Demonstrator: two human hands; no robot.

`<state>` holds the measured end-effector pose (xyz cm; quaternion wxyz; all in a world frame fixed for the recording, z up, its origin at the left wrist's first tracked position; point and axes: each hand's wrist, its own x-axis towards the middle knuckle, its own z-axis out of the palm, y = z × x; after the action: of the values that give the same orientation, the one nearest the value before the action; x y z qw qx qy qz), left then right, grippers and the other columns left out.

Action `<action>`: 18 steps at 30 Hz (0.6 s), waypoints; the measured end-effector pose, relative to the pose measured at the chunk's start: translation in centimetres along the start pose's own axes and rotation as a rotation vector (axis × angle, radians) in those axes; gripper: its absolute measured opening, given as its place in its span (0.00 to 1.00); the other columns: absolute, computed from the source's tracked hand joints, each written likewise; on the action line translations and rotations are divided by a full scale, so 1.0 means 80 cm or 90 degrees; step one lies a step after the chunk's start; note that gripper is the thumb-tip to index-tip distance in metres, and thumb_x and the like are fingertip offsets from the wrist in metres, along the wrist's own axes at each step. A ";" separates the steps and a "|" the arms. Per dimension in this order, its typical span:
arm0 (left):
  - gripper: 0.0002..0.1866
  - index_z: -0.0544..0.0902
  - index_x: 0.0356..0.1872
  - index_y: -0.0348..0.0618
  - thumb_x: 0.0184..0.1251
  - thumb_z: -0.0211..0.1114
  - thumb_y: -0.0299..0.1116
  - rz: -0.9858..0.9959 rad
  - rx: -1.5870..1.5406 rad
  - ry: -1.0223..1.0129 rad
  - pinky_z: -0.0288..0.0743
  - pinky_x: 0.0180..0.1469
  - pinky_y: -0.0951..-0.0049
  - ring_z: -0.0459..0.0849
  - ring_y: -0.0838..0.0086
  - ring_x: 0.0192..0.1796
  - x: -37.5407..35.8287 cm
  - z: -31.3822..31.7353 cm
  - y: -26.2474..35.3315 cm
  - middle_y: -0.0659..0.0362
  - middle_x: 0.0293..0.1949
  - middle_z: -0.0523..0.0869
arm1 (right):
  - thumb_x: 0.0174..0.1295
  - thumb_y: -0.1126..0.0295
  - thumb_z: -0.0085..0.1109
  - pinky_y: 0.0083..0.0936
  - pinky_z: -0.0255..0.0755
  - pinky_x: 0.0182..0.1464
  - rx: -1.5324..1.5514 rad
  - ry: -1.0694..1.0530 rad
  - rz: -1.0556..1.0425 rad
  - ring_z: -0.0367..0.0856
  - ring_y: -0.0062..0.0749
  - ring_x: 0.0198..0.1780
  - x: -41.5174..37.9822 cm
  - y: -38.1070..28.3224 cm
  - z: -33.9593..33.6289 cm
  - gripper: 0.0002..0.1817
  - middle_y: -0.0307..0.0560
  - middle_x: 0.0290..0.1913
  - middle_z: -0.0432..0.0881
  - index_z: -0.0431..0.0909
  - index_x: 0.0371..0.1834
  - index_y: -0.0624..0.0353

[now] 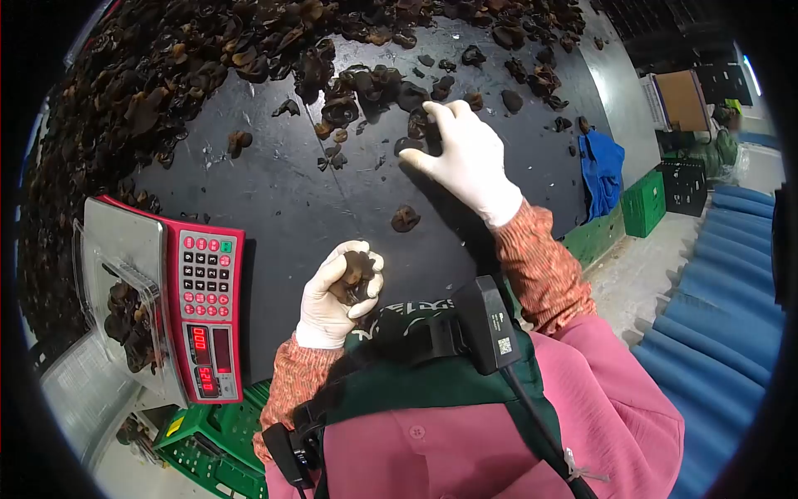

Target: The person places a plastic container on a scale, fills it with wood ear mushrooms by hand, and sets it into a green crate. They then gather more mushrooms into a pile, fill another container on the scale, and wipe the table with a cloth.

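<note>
My left hand (322, 309), in a white glove, curls around a brown wood ear mushroom (356, 276) close to my body. My gloved right hand (472, 162) reaches over the dark table (299, 195), thumb and fingers apart. Between and just beyond its fingertips lies a dark wood ear piece (418, 125). A single wood ear (405, 219) rests on the table between both hands. Across the far side and left spreads a large heap of wood ears (125, 100), with loose pieces scattered in front of it.
At left stands a red digital scale (237, 316) with lit red digits, carrying a clear plastic box (154, 295) of wood ears. A green crate (195, 449) sits below it. A blue cloth (603, 170) hangs at the table's right edge, near a green box (644, 204). Another person (723, 150) is far right.
</note>
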<state>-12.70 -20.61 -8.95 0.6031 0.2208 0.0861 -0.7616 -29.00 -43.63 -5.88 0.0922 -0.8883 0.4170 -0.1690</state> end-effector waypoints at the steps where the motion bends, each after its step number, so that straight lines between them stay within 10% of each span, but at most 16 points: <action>1: 0.17 0.80 0.59 0.48 0.75 0.62 0.43 -0.004 0.018 0.001 0.65 0.22 0.78 0.78 0.65 0.39 -0.001 -0.001 0.001 0.51 0.48 0.80 | 0.59 0.56 0.71 0.37 0.80 0.47 -0.022 -0.015 -0.003 0.84 0.44 0.45 0.005 0.001 0.005 0.21 0.49 0.47 0.79 0.82 0.52 0.53; 12: 0.18 0.80 0.59 0.43 0.75 0.62 0.40 0.077 -0.084 0.032 0.64 0.19 0.78 0.81 0.63 0.37 -0.011 -0.008 0.005 0.47 0.50 0.83 | 0.59 0.72 0.63 0.34 0.79 0.44 0.292 -0.091 -0.023 0.83 0.44 0.40 -0.020 -0.007 -0.011 0.05 0.49 0.36 0.80 0.80 0.37 0.56; 18: 0.16 0.83 0.57 0.46 0.77 0.60 0.42 0.071 -0.087 0.036 0.61 0.19 0.81 0.73 0.71 0.37 -0.003 0.001 0.013 0.54 0.47 0.82 | 0.60 0.72 0.65 0.41 0.79 0.43 0.201 -0.233 -0.111 0.82 0.49 0.42 -0.083 -0.042 -0.023 0.13 0.50 0.44 0.75 0.80 0.48 0.55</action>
<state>-11.70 -20.68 -8.67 0.6557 0.2048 0.1426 -0.7126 -31.23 -36.42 -4.62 0.2887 -0.9113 0.2835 -0.0760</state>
